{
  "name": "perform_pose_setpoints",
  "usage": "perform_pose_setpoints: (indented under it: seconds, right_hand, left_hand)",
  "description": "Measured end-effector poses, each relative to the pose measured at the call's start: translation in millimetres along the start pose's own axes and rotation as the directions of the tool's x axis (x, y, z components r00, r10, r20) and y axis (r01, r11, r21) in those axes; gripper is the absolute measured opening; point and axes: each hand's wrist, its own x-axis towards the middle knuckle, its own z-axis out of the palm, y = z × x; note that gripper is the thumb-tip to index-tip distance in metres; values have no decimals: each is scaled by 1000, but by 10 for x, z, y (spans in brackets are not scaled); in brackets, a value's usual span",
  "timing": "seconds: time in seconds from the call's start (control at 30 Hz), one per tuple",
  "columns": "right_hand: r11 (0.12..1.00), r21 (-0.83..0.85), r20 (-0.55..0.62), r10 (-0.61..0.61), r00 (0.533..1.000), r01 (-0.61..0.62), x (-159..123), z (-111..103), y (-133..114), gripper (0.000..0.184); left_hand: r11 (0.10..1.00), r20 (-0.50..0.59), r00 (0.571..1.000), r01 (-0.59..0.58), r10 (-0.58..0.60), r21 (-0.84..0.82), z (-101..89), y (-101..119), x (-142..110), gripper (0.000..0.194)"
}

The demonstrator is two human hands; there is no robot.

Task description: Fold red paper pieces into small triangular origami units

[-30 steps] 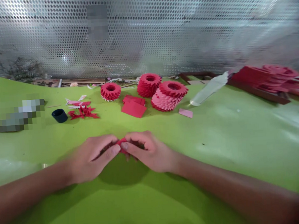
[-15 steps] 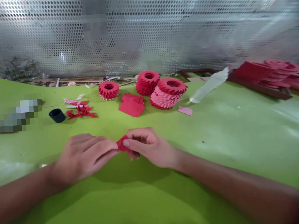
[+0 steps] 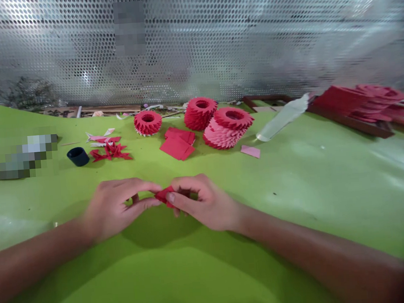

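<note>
A small folded piece of red paper (image 3: 163,195) is held between my two hands above the green table. My right hand (image 3: 203,202) pinches its right side between thumb and fingers. At its left tip are the thumb and forefinger of my left hand (image 3: 117,206), closed in a loose pinch with a gap behind the fingertips. Beyond the hands lies a small stack of flat red paper pieces (image 3: 177,146). Left of the stack is a pile of folded red paper pieces (image 3: 111,152).
Ring-shaped paper models stand at the back: a small red one (image 3: 148,124), a red one (image 3: 199,117) and a pink-and-red one (image 3: 226,131). A dark cup-like ring (image 3: 78,157), a pink paper slip (image 3: 250,151), a clear plastic sleeve (image 3: 282,117) and a brown tray (image 3: 355,124) surround them.
My left hand's fingers have spread from a flat press into a looser pinch at the paper's tip. The red paper has tilted and looks narrower. My right hand keeps its hold.
</note>
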Motion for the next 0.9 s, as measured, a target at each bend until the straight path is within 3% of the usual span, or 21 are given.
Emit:
perform_pose_setpoints:
  seconds: [0.1,0.23,0.47,0.57,0.67,0.77,0.9]
  right_hand:
    - [998,-53,0,-43,999,43,-4,-8,2,32]
    - [966,-209,-16,-156,988,149,-4,-26,12,33]
    - [804,-524,20,-318,948,281,-12,-28,39,27]
    - [831,-489,-17,-312,950,264,-9,-8,27,27]
    - [926,-335,-61,-208,976,176,-9,6,0,30]
    - [977,-188,-39,-107,993,98,-11,8,-22,29]
    - [988,-130,-9,-81,997,79,-11,11,-23,30]
  left_hand:
    - [980,89,985,156,-146,-122,-1,-13,16,35]
    - [920,223,931,333,-287,-206,-2,-27,33,28]
    - [828,284,860,495,-423,-264,6,-10,66,24]
    - [815,315,853,504,-417,-287,9,6,76,27]
    - [842,344,872,453,-349,-294,10,11,72,27]
    - [889,341,897,378,-282,-258,12,5,53,25]
    - [900,313,918,335,-245,-278,14,3,39,25]
